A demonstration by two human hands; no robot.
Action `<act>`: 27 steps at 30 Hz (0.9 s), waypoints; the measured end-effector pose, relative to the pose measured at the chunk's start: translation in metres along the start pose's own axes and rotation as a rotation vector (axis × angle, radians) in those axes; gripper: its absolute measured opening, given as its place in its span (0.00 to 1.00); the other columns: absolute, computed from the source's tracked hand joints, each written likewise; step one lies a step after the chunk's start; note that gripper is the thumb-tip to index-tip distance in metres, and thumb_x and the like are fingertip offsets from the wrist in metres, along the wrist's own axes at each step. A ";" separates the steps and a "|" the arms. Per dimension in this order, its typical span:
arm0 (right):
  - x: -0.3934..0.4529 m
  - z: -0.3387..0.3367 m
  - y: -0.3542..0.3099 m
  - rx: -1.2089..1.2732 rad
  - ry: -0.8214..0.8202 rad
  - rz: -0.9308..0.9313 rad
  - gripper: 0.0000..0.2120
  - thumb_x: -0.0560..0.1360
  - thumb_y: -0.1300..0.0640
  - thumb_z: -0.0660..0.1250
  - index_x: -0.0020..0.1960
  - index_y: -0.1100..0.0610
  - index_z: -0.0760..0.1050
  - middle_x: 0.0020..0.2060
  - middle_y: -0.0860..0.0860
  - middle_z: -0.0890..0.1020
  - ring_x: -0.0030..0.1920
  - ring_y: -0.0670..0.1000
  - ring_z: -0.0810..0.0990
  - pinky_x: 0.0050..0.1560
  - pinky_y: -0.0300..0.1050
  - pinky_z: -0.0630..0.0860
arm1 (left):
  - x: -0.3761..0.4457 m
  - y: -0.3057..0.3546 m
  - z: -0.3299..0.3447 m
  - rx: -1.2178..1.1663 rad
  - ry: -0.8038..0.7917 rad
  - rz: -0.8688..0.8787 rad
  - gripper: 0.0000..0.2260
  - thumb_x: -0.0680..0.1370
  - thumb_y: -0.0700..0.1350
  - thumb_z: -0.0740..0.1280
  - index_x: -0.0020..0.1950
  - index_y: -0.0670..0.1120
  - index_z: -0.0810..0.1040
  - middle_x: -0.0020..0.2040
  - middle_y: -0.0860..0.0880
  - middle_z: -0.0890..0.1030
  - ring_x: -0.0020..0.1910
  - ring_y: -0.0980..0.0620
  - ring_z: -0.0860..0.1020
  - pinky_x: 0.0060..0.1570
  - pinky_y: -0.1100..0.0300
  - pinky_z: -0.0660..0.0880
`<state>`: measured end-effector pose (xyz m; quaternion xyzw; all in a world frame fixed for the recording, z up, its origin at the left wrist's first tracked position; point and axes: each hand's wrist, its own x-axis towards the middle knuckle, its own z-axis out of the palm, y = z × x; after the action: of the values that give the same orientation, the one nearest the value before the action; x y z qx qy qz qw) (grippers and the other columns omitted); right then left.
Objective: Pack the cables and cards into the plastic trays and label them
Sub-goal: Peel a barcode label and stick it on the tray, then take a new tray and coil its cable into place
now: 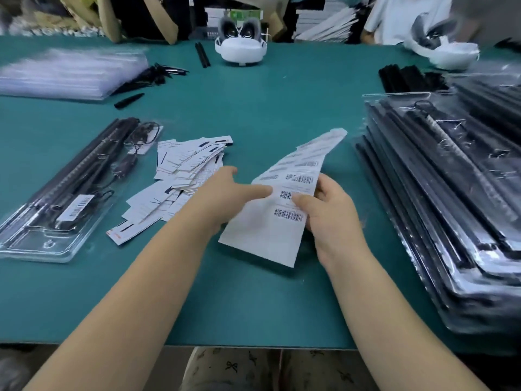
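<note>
Hands: right hand [328, 204] pinches one label sheet [282, 210] (four barcodes legible); left hand [225, 193] fingers straight, touching it. One tray [42, 238] left, labelled; cards [180, 176] heaped.

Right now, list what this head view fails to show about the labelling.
- Barcode label sheet: barcode digits and text too small to read.
- Left hand: its fingertip touches the sheet; whether a label is lifting cannot be told.
- Stack of packed trays: cut off by the right edge and blurred, so no count.
- Pile of cards: print too small.
</note>
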<state>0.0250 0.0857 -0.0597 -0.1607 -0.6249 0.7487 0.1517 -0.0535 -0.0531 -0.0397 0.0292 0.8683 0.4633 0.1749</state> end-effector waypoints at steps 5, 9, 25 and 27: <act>0.007 0.007 -0.002 0.054 -0.160 -0.047 0.21 0.75 0.69 0.64 0.61 0.47 0.74 0.46 0.47 0.85 0.46 0.48 0.83 0.43 0.45 0.80 | 0.000 -0.010 -0.023 -0.248 -0.001 0.099 0.06 0.76 0.47 0.68 0.43 0.46 0.83 0.40 0.52 0.84 0.34 0.56 0.80 0.34 0.67 0.74; 0.004 0.011 0.008 -0.111 -0.105 -0.003 0.19 0.75 0.61 0.67 0.62 0.46 0.71 0.38 0.43 0.84 0.33 0.39 0.77 0.36 0.34 0.74 | 0.006 -0.019 -0.061 -0.264 0.283 0.159 0.11 0.77 0.44 0.64 0.37 0.51 0.83 0.37 0.56 0.83 0.39 0.51 0.79 0.43 0.57 0.74; -0.023 0.006 -0.010 -0.281 0.027 -0.305 0.06 0.72 0.51 0.62 0.46 0.42 0.74 0.33 0.44 0.78 0.34 0.45 0.74 0.40 0.44 0.75 | 0.002 0.018 -0.018 0.260 0.473 0.472 0.13 0.77 0.47 0.64 0.60 0.47 0.75 0.54 0.48 0.78 0.49 0.46 0.75 0.51 0.54 0.70; -0.030 -0.007 -0.016 -0.318 0.003 -0.318 0.06 0.70 0.53 0.61 0.44 0.46 0.75 0.33 0.49 0.79 0.33 0.46 0.73 0.38 0.46 0.74 | -0.015 0.055 0.020 0.048 0.107 0.418 0.13 0.76 0.56 0.64 0.53 0.49 0.77 0.48 0.50 0.81 0.41 0.50 0.76 0.44 0.55 0.73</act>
<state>0.0557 0.0813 -0.0430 -0.0830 -0.7522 0.6074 0.2417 -0.0388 -0.0092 -0.0004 0.1882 0.8621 0.4697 0.0282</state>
